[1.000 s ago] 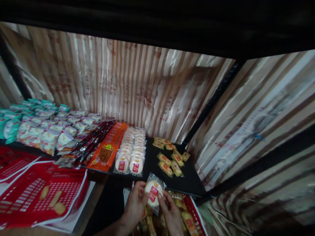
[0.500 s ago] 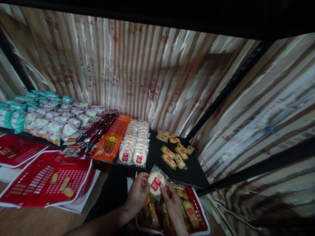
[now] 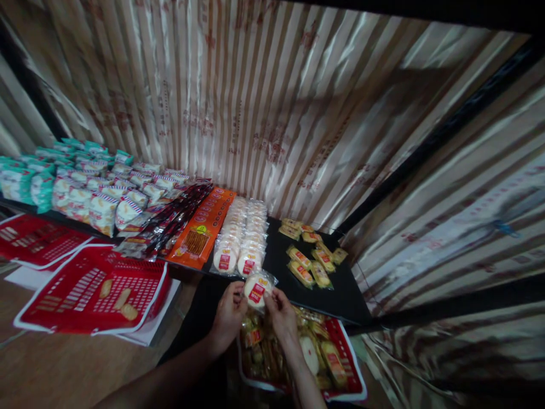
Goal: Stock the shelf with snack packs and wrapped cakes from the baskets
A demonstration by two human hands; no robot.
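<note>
Between my two hands is a round white rice cracker packet [image 3: 257,291] in clear wrap with a red label. My left hand [image 3: 230,312] pinches its left side, and my right hand [image 3: 281,318] grips its right side. Just beyond it, two rows of matching rice cracker packets [image 3: 240,236] stand on the black shelf [image 3: 279,278]. Below my hands sits a red basket [image 3: 347,346] full of yellow wrapped snack packets [image 3: 332,360], with one round white cracker among them. My right forearm covers part of that basket.
Several yellow packets [image 3: 317,261] lie loose on the shelf's right. Leftward are an orange packet [image 3: 200,227], dark red packets [image 3: 170,221], white bags [image 3: 102,210] and green bags [image 3: 21,179]. Another red basket [image 3: 145,284] stands lower left. A black post [image 3: 409,153] slants at right.
Both hands have moved the rice cracker packet up and left, close to the front of the cracker rows. The view has tilted down, and a round white cracker now shows in the basket.
</note>
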